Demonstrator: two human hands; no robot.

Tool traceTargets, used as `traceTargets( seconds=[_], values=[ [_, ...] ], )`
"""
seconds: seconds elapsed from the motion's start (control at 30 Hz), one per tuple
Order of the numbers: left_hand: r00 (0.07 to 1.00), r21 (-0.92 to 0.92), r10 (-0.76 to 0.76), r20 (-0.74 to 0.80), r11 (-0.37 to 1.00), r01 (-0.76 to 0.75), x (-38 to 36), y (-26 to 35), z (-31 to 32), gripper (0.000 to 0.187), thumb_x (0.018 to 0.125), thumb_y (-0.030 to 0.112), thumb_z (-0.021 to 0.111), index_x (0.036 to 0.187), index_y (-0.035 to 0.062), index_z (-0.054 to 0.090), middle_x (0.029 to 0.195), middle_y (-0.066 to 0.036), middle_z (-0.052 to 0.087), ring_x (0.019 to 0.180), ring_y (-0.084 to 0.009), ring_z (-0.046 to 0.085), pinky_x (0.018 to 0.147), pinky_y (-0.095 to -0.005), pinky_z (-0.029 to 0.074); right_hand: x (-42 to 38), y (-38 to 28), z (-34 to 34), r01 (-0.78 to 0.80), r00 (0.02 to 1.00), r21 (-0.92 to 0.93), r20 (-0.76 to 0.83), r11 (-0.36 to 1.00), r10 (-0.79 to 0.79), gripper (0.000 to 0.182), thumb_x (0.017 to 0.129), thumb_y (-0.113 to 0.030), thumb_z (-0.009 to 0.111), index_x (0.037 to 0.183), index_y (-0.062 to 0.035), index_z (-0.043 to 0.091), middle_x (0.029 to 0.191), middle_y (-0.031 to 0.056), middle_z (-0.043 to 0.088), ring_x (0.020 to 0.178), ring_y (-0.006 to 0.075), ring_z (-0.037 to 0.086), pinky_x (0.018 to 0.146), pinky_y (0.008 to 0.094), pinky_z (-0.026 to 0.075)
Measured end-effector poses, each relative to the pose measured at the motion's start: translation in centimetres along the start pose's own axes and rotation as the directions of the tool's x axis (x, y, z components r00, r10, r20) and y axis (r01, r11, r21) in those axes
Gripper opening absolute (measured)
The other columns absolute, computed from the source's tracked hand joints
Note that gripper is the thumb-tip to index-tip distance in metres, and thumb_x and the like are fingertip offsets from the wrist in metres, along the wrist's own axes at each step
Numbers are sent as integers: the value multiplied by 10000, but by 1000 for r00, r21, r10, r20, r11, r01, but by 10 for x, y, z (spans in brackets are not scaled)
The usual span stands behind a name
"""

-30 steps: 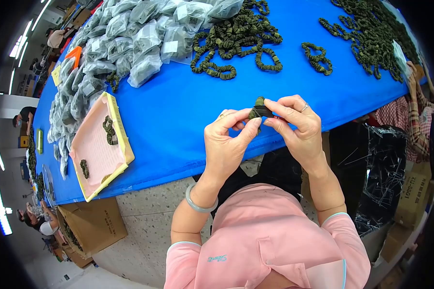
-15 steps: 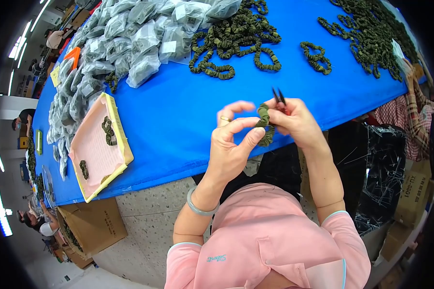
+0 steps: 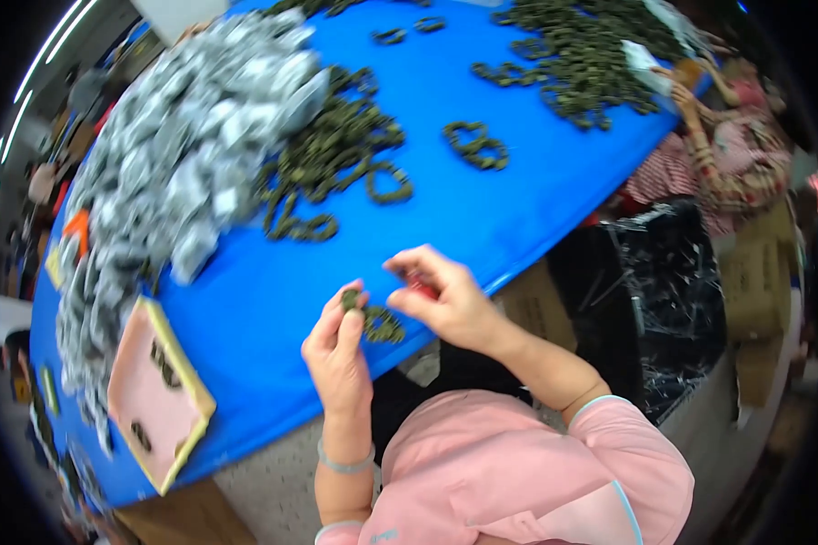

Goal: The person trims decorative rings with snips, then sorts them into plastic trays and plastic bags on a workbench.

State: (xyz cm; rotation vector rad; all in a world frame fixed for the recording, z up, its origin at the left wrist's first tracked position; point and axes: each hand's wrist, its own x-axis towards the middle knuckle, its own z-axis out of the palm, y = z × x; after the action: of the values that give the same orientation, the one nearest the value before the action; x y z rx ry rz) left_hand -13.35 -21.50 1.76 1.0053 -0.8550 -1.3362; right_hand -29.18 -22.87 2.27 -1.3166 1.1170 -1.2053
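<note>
My left hand [image 3: 338,352] pinches a dark green scrunchie [image 3: 384,325] near the front edge of the blue table; the loop hangs out to the right of the fingers. Just right of it, my right hand [image 3: 459,309] is closed around red-handled thread snips [image 3: 420,283]. Their dark blades are hard to make out in the blur. A small gap separates the right fingers from the scrunchie. Farther up the blue cloth, a heap of green scrunchies [image 3: 332,150] lies beside the bagged ones, and a loose scrunchie pair [image 3: 475,145] rests to its right.
Many clear bagged packets [image 3: 191,136] are piled at the left. A yellow-rimmed tray [image 3: 200,400] with a pink lining holds a few scrunchies. Another large scrunchie heap [image 3: 582,64] is at the far right, near a co-worker's arm [image 3: 695,118]. A black plastic-lined bin [image 3: 668,300] stands below the table.
The head view has turned, shifting the table contents leftward and down. My right hand has moved off the scrunchie, which stays in my left hand. The snips' blades no longer show clearly.
</note>
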Motion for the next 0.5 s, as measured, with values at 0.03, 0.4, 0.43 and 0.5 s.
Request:
traceTargets(
  seconds=[0.03,0.4,0.43,0.5],
  values=[
    [1000,3,3,10,1000,-4,-2,-3,1,181,862,28,610,1017,-57,647,1196,-170,586,1002,-215,578,889,-296,459,-1,3,0,38,999,29,-8,999,-38,223,811,-46,669,1016,-32,582,817,12,584,653,61,460,592,186,398],
    [957,377,266,117,879,-290,-11,-9,11,130,857,37,642,979,-8,647,1186,-169,593,990,-213,594,820,-287,501,-3,-7,-1,22,996,-3,92,1000,-21,124,822,-97,689,866,-39,589,687,6,580,570,61,441,519,202,368],
    [955,379,272,119,876,-296,-11,-10,10,131,854,36,644,978,-6,648,1184,-166,594,986,-212,596,816,-285,503,-3,-6,-1,22,996,-12,92,1000,-20,123,824,-99,687,868,-39,590,688,9,581,570,62,441,518,203,367],
    [952,381,283,120,872,-308,-9,-12,10,133,850,35,650,977,-4,651,1179,-159,598,977,-208,600,808,-282,506,-3,-4,-1,20,996,-34,92,999,-17,123,828,-104,685,872,-38,590,688,14,582,568,64,441,516,206,366]
  ],
)
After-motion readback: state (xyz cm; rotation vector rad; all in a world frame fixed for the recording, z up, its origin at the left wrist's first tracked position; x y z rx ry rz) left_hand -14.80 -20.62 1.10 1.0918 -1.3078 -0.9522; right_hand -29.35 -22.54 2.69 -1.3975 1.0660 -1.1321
